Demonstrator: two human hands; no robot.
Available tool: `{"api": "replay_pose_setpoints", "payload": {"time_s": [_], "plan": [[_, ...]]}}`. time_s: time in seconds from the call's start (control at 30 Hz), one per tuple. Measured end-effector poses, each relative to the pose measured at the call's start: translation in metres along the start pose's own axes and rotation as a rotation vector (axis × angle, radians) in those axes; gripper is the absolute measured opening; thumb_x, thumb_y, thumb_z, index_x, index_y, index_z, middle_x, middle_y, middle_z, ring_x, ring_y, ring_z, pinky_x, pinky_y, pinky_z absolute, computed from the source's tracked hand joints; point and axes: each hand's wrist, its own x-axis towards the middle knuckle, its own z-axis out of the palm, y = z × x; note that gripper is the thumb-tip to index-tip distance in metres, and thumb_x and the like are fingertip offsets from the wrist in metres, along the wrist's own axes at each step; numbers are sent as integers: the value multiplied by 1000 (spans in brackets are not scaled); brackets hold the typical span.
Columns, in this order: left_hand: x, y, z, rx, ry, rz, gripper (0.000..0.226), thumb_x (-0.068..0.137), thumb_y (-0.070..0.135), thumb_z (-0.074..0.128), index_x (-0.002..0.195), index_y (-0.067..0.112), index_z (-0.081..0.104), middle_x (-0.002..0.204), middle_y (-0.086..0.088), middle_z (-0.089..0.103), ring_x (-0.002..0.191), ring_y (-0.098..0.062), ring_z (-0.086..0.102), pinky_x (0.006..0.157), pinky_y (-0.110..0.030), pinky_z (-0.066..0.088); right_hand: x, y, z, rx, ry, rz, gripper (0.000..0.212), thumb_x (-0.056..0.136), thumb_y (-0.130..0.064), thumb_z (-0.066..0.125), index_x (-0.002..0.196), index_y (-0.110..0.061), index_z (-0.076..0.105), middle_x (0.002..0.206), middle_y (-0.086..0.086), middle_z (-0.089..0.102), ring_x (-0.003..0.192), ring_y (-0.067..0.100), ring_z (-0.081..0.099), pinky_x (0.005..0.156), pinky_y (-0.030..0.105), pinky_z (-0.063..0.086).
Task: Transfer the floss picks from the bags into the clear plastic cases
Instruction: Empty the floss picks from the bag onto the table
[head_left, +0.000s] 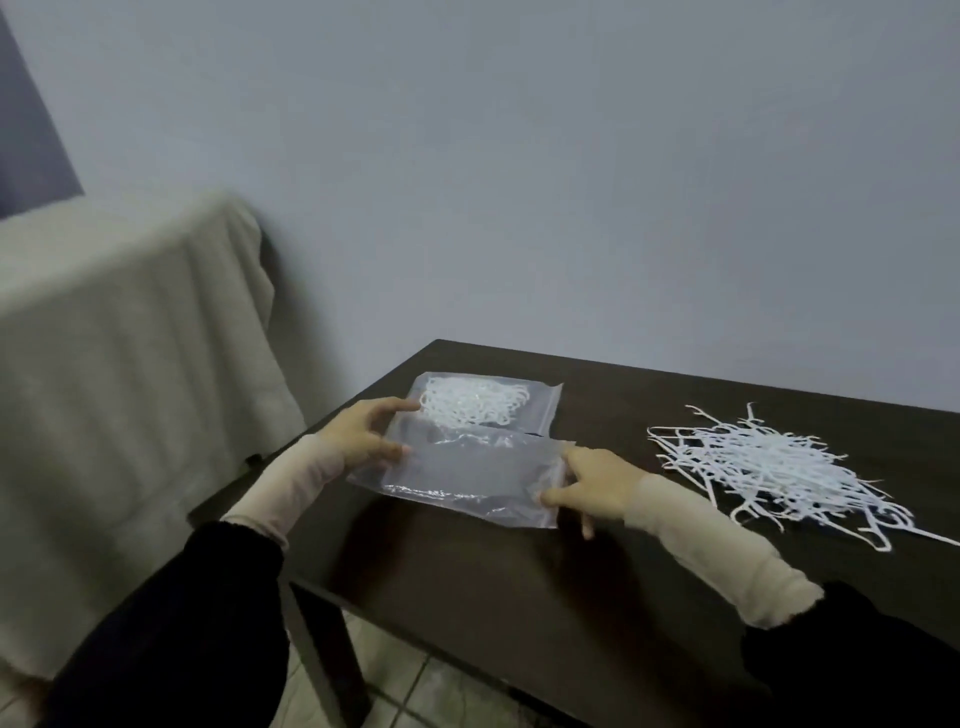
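Head view. Desk (519, 582): dark wood-grain top, matte, rectangular, corner pointing left.

Empty bag (467, 480): clear, glossy, crinkled film, rectangular, flat, held just above the desk near its left corner. Left hand (363, 434): pinches the bag's left edge, thumb on top, fingers partly curled. Right hand (592, 483): pinches the bag's right edge, one finger pointing down toward the desk.

Full bag (483, 402): clear film, rectangular, lying flat behind the empty bag, packed with tangled white floss picks.

Loose picks (774, 467): thin white plastic, hooked ends, in a scattered heap on the desk to the right, well apart from the bags.

Cloth (130, 338): pale, soft, draped in folds over furniture at left.

Sleeves: cream knit under black.
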Motion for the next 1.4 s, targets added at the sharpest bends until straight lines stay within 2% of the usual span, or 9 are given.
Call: {"api": "replay_pose_setpoints", "payload": {"time_s": [0.13, 0.33, 0.47, 0.57, 0.77, 0.87, 0.97, 1.2, 1.4], "plan": [[-12, -19, -8, 292, 144, -44, 42, 82, 11, 67, 123, 18, 58, 133, -9, 50, 115, -24, 52, 102, -33, 39, 7, -31, 17, -429, 138, 2, 67, 89, -54, 46, 142, -16, 29, 137, 9, 47, 115, 26, 54, 93, 37, 43], [-27, 2, 22, 658, 186, 28, 36, 96, 34, 42, 131, 26, 49, 148, 12, 32, 138, -12, 25, 114, -53, 4, 24, -60, 49, -749, 419, -205, 41, 97, -34, 36, 131, -12, 39, 133, 8, 42, 123, 24, 40, 98, 34, 33], [-24, 10, 55, 545, -23, 110, 43, 99, 23, 36, 141, 26, 35, 149, 7, 33, 138, -14, 28, 115, -48, 8, 47, -67, 69, -554, 263, -237, 49, 99, -25, 28, 143, -4, 21, 153, 9, 17, 142, 21, 16, 113, 34, 16], [-24, -1, 60, 547, -91, 92, 45, 101, 25, 32, 145, 27, 27, 154, 7, 20, 143, -10, 14, 113, -49, -4, 58, -64, 82, -490, 120, -143, 56, 101, -29, 18, 147, -4, -4, 157, 9, -10, 145, 20, -10, 116, 39, -2], [-21, -17, 49, 611, -68, -49, 56, 94, 54, 32, 145, 41, 13, 156, 12, 2, 144, -9, -3, 107, -57, -17, 64, -53, 90, -511, 60, -101, 61, 100, -39, 12, 147, -8, -12, 155, 8, -18, 143, 21, -17, 115, 40, -9], [-19, -14, 47, 605, -136, -115, 64, 93, 56, 31, 147, 34, 5, 157, 10, -2, 144, -9, -3, 111, -56, -12, 70, -54, 88, -434, 58, -100, 62, 100, -39, 19, 148, -9, -6, 156, 6, -13, 144, 20, -13, 116, 39, -7], [-18, -9, 47, 642, -167, -157, 65, 94, 55, 29, 148, 30, 3, 157, 10, -4, 144, -9, -4, 111, -58, -11, 71, -54, 81, -277, 157, -139, 57, 97, -32, 38, 146, -8, 22, 155, 8, 12, 143, 25, 11, 117, 38, 10], [-16, 33, 53, 762, -3, -67, 52, 91, 35, 47, 139, 21, 34, 148, 1, 33, 138, -18, 24, 110, -60, -6, 59, -43, 64, -47, 315, -182, 21, 86, -8, 57, 107, -9, 62, 120, 11, 49, 113, 26, 50, 98, 38, 43], [-5, 110, 93, 500, 65, 211, 32, 89, 24, 52, 121, 21, 54, 123, 0, 59, 115, -20, 51, 106, -43, 32, 18, -15, 23, -62, 434, -195, 20, 86, -4, 52, 102, -2, 64, 109, 16, 61, 101, 29, 58, 84, 31, 45]]}}
